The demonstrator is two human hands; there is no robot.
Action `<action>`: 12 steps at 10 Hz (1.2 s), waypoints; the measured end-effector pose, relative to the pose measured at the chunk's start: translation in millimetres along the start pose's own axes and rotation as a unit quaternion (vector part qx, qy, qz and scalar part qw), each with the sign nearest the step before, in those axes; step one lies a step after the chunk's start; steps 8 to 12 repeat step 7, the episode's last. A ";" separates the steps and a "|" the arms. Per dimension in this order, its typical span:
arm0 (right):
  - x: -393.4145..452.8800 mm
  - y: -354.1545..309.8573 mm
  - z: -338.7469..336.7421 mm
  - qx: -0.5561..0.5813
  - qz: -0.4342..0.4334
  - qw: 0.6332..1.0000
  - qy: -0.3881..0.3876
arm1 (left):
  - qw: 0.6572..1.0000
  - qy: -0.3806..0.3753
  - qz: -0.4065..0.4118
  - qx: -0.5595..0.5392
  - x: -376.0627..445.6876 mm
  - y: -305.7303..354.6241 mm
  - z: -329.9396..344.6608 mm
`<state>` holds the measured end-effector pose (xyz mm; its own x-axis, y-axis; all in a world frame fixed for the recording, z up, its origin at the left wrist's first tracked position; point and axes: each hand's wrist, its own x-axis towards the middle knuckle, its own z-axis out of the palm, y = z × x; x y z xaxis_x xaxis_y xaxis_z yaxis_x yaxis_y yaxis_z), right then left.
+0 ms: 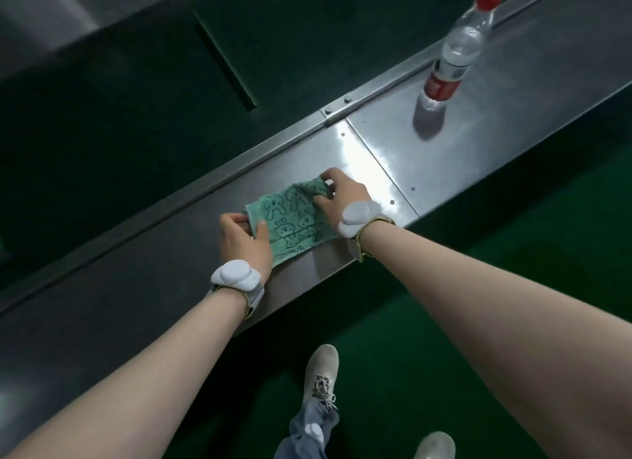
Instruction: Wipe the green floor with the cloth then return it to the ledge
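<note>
A green cloth [290, 219] printed with cartoon figures lies folded on the shiny metal ledge [376, 157], near its front edge. My left hand [243, 243] pinches the cloth's left edge between thumb and fingers. My right hand [338, 195] grips the cloth's bunched far-right corner. Both wrists carry white sensor bands. The green floor [427, 339] lies below the ledge, in front of me.
A clear water bottle [455, 51] with a red cap and red label stands on the ledge to the far right. A raised metal rail [328, 115] runs along the ledge's back edge, with a dark green surface beyond. My shoes [321, 369] stand on the floor.
</note>
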<state>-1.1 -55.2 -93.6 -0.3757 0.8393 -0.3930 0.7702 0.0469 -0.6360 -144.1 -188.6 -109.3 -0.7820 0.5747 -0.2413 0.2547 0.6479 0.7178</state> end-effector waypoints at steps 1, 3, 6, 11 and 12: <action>16.2 -1.8 27.8 -0.042 -0.011 0.999 -0.021 | 0.999 -0.016 0.012 0.034 16.6 -26.5 -8.1; 15.2 8.3 48.4 -0.140 -0.027 0.989 0.036 | 0.994 -0.076 0.013 0.081 25.1 -60.0 -23.1; -31.4 -27.5 -57.9 -0.235 -0.018 0.972 0.018 | 0.988 -0.074 0.095 0.098 15.6 43.3 -72.4; -48.3 -52.4 -113.0 -0.184 -0.018 0.982 0.030 | 0.980 -0.077 0.147 0.110 9.7 126.7 -85.6; -48.3 -52.4 -113.0 -0.184 -0.018 0.982 0.030 | 0.980 -0.077 0.147 0.110 9.7 126.7 -85.6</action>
